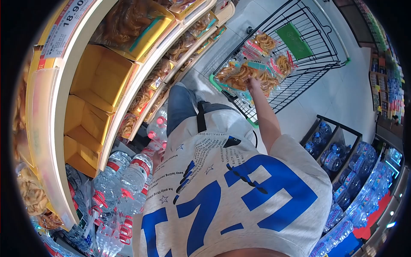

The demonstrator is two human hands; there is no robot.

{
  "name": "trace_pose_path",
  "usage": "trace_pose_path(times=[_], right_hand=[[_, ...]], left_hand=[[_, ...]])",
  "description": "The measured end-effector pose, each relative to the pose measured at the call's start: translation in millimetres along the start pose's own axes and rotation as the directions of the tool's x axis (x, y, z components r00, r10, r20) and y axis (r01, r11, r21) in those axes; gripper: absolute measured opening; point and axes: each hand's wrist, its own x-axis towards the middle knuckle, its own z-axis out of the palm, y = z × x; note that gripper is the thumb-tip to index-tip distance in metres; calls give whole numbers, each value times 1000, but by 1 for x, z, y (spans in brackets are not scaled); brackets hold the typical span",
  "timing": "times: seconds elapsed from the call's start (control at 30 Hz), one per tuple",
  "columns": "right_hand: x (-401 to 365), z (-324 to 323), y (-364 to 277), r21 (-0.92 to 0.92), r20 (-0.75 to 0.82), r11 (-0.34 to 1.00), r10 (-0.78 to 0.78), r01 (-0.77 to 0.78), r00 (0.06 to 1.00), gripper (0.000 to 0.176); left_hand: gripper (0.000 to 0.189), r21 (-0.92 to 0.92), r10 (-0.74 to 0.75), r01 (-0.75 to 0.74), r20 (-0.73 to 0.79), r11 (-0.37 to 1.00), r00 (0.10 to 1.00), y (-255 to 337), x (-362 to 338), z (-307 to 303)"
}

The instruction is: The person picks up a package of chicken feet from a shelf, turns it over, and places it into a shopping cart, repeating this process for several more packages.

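Note:
At the end of my outstretched right arm, my right hand point(253, 84) is closed on a clear plastic bag of brown twisted snacks point(237, 77), which look like fried dough twists. The bag is at the near end of a shopping cart point(317, 64). Two smaller packs, one snack pack point(264, 43) and another twisted-snack pack point(282, 65), lie farther inside the cart. My fingertips are partly lost against the bag. My left hand is out of the picture.
On the left, curved shelves point(128, 107) hold bagged snacks and yellow cardboard boxes point(102, 77). Large water bottles point(135, 175) stand below them. To the right is a dark rack point(338, 137) with packs of blue bottles point(346, 188). Pale floor tiles point(329, 100) lie around the cart.

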Motion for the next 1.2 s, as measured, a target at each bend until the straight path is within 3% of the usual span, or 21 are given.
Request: trace_pose_path(times=[0.17, 0.27, 0.37, 0.4, 0.47, 0.5, 0.57, 0.67, 0.77, 0.87, 0.97, 1.03, 1.07, 1.1, 1.13, 1.2], right_hand=[[59, -12, 4, -131, 290, 961, 272, -244, 917, 43], [15, 11, -11, -474, -71, 860, 179, -191, 981, 69], [58, -12, 49, -693, 242, 684, -80, 230, 967, 83], [-6, 12, 19, -727, 296, 682, 197, 87, 935, 79], [21, 9, 85, -827, 331, 497, 56, 261, 942, 61], [25, 11, 113, -893, 395, 247, 32, 375, 918, 56], [20, 21, 145, -810, 523, -287, 41, 511, 852, 49], [-17, 24, 109, -990, 139, -20, 117, 143, 983, 44], [-69, 35, 46, -916, 313, -221, 122, 334, 942, 43], [-77, 32, 21, -870, 404, -325, -45, 369, 913, 44], [-80, 27, 11, -819, 395, -517, -194, 249, 898, 53], [-62, 9, 22, -830, 366, -504, -165, 241, 916, 62], [-37, -5, 34, -883, 300, -394, -53, 256, 952, 64], [-14, -18, 47, -926, 240, -283, 71, 250, 968, 66], [-5, -25, 57, -924, 263, -255, 113, 284, 958, 66], [-10, -28, 71, -939, 292, -152, 122, 308, 949, 63]], left_hand=[[40, 122, -64, 58, 46, 991, 997, -25, -5, -24], [39, 147, -82, 73, 56, 987, 995, -29, -5, -31], [38, 166, -77, 65, 69, 984, 995, -22, -5, -30], [38, 170, -77, 63, 73, 983, 994, -22, -2, -32], [37, 177, -75, 60, 82, 982, 994, -20, 0, -30], [37, 183, -75, 57, 88, 981, 993, -18, 0, -30], [37, 190, -74, 54, 100, 980, 992, -15, 4, -29], [36, 199, -59, 34, 120, 979, 991, -6, 9, -31], [35, 184, 5, -26, 113, 983, 994, -6, 20, -28], [33, 135, 97, -107, 80, 985, 992, 0, 11, -4], [30, 116, 172, -172, 4, 978, 985, 35, -22, 28], [26, -20, 230, -232, -68, 973, 971, 76, -38, 53], [24, -87, 253, -262, -105, 961, 962, 98, -46, 65], [24, -96, 371, -376, -62, 922, 927, 120, -53, 73], [24, -108, 483, -482, -20, 869, 875, 144, -63, 83], [26, -85, 552, -554, -49, 828, 833, 204, -98, 115]])
